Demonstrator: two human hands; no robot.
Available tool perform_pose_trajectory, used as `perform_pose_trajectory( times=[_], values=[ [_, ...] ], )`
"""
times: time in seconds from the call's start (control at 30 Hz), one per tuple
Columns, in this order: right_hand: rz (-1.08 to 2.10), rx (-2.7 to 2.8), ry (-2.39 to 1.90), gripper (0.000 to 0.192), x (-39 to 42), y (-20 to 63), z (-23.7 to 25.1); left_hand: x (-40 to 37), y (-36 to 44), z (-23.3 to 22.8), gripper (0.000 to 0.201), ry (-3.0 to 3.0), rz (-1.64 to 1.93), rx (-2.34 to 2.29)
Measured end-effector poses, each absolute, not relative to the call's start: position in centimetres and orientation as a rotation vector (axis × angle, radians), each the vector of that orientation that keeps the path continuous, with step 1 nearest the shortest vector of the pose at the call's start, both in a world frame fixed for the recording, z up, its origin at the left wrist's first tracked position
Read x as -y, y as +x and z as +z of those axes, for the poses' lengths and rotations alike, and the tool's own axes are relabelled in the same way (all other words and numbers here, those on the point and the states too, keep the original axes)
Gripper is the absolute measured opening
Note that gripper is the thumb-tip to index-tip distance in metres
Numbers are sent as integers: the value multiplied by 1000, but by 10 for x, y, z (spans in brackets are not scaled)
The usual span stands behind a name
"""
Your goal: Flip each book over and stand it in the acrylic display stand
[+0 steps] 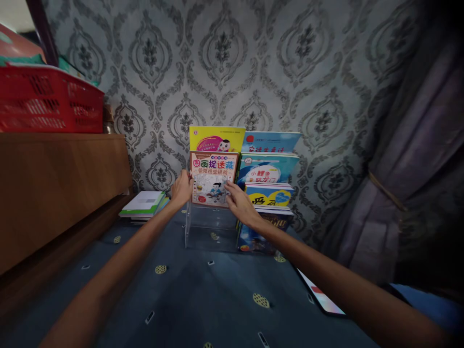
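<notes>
— Since we are gripping the book by both side edges, it is staying upright and square to the clear rack, with its cover facing us.

— Yes, we are keeping it on the left side of the rack, just in front of the yellow book, which is showing above it. To the right, the other books are standing in stepped rows, each one peeking over the next, so every cover is reading clearly.

— How are our hands sitting?

— Our left hand is pinching the left edge, fingers closed on the book. Our right hand is pressing the lower right corner, fingers clamped there with the thumb on the cover. Both arms are reaching far forward, nearly straight, converging on the rack from low over the blue carpet.

— And around us?

— A green book is lying flat on the carpet, left of the rack, beside the wooden cabinet; a red basket is sitting on top of that.
</notes>
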State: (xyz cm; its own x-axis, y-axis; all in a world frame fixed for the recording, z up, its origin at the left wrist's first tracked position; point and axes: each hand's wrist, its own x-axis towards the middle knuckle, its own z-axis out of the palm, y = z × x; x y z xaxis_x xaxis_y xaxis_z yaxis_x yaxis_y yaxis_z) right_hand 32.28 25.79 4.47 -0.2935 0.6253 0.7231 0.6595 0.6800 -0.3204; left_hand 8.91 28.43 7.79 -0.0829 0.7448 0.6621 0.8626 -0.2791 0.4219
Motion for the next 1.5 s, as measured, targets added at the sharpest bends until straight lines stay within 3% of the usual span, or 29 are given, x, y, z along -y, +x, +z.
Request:
perform_pose_trajectory(
  times=[0.73, 1.13, 1.37, 1.5],
  values=[
    [-60, 1979, -912, 45, -253, 327, 40, -269, 85, 75, 19, -2081, -1179, 1823],
    [-32, 1988, -933, 45, -252, 323, 37, -286, 71, 71, 18, -2059, -1369, 1756],
    [-31, 1981, -936, 45, -249, 324, 35, -293, 55, 64, 14, -2330, -1579, 1425],
    [-37, 1985, -944, 44, -245, 323, 36, -299, 55, 59, 25, -2578, -1704, 1174]
  ],
)
